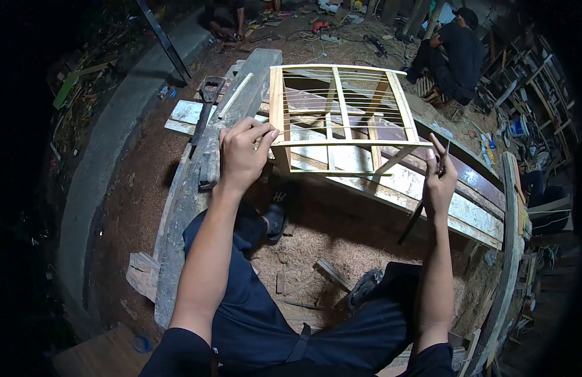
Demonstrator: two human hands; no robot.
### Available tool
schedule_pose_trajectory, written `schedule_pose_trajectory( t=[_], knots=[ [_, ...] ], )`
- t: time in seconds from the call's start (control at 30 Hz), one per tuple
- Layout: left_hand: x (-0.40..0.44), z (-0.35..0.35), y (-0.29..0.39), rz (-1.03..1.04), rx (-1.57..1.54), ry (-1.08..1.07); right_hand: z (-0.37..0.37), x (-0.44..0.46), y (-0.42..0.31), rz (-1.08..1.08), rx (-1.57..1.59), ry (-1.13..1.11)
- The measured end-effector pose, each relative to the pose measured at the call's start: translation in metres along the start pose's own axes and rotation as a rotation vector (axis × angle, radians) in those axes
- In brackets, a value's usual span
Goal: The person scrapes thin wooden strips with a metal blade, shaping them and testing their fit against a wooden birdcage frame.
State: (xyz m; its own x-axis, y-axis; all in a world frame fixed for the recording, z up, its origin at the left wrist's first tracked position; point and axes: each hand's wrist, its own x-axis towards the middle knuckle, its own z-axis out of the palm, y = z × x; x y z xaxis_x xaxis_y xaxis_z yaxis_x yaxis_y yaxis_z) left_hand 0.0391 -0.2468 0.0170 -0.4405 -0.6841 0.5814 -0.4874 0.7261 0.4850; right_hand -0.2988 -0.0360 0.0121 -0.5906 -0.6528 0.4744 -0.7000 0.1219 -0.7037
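Note:
A small pale wooden cage frame (341, 107), strung with several thin rods, rests on boards in front of me. My left hand (243, 151) is at its near left corner, thumb and forefinger pinched on the end of a thin rod (341, 129) beside the left post. My right hand (440, 179), by the near right corner, is closed round a slim dark tool with a narrow pointed tip (447, 147). Its long dark handle (411, 223) slants down below the hand. The tool's exact kind is unclear.
A handsaw (206, 103) and a loose stick (236, 95) lie on the thick beam (184, 232) at left. White and brown boards (429, 195) support the frame. A person (454, 53) sits at upper right; another (228, 19) crouches at the top. Shavings cover the ground.

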Motion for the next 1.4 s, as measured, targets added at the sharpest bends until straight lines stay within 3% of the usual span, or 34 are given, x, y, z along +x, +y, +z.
schedule_pose_trajectory(
  t=[0.1,0.27,0.37,0.57,0.77,0.8,0.9,1.0,1.1,1.17,1.2,1.27,1.4],
  knots=[
    [0.001,0.0,0.005,-0.055,-0.082,0.021,-0.018,-0.01,-0.002,0.236,0.204,0.017],
    [0.002,-0.005,0.039,0.087,-0.007,0.119,-0.04,-0.034,0.008,0.493,0.47,0.015],
    [-0.001,-0.003,0.075,0.07,-0.092,0.087,-0.057,-0.063,0.004,0.828,0.726,0.052],
    [-0.034,0.074,0.15,0.189,-0.333,-0.089,-0.078,-0.166,0.049,1.168,1.239,0.065],
    [-0.087,0.192,0.189,0.116,-0.3,-0.291,-0.089,-0.225,0.108,1.511,1.492,0.319],
    [-0.094,0.213,0.187,0.063,-0.281,-0.317,-0.09,-0.227,0.106,1.512,1.493,0.329],
    [-0.103,0.252,0.183,0.007,-0.202,-0.39,-0.078,-0.229,0.079,1.244,1.252,0.347],
    [-0.094,0.278,0.175,-0.083,-0.202,-0.475,-0.068,-0.22,0.073,1.092,1.124,0.191],
    [-0.087,0.306,0.169,-0.162,-0.269,-0.462,-0.038,-0.199,0.083,0.936,0.618,0.005],
    [-0.08,0.323,0.166,-0.062,-0.316,-0.461,-0.02,-0.188,0.093,0.638,0.251,-0.093],
    [-0.077,0.329,0.166,-0.07,-0.31,-0.473,-0.011,-0.182,0.098,0.651,0.255,-0.1],
    [-0.075,0.34,0.167,0.032,-0.333,-0.466,0.004,-0.171,0.111,0.39,0.067,-0.05],
    [-0.083,0.353,0.161,0.096,-0.298,-0.395,0.013,-0.141,0.127,0.447,0.005,-0.086]
  ],
)
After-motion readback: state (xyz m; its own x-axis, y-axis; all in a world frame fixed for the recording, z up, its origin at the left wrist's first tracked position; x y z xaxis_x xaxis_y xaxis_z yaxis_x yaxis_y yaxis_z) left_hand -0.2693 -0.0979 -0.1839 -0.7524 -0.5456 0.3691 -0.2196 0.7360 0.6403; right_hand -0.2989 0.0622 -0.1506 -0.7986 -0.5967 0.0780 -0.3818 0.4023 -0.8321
